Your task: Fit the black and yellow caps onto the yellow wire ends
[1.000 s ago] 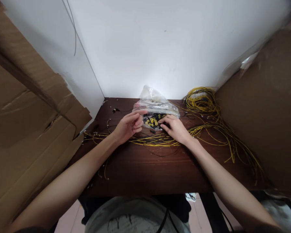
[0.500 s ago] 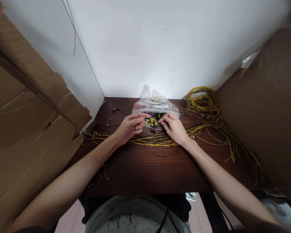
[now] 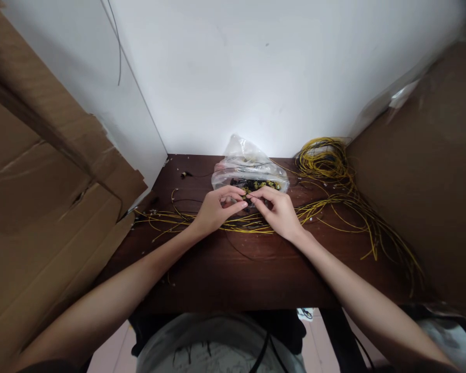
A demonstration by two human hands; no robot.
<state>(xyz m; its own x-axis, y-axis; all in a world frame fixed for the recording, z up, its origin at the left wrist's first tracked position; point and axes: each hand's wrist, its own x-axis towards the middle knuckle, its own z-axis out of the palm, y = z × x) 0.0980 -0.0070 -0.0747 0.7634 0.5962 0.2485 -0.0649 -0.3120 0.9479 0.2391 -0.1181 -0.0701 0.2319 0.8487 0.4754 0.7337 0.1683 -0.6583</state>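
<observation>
A clear plastic bag [image 3: 248,166] of small black and yellow parts lies at the back of the dark wooden table [image 3: 256,269]. My left hand [image 3: 217,210] and my right hand [image 3: 277,210] meet just in front of the bag's mouth, fingertips pinched together over a small piece that is too tiny to name. Both hands rest over a bundle of thin yellow wires [image 3: 252,224] that runs across the table.
A big coil of yellow wire [image 3: 326,160] lies at the back right, with strands trailing to the right edge. Brown cardboard [image 3: 42,197] leans on the left and a brown panel [image 3: 431,181] stands on the right. A white wall is behind.
My two hands moved closer until their fingertips met in front of the bag. The right hand drew back out of the bag's mouth, and the view shifted slightly.
</observation>
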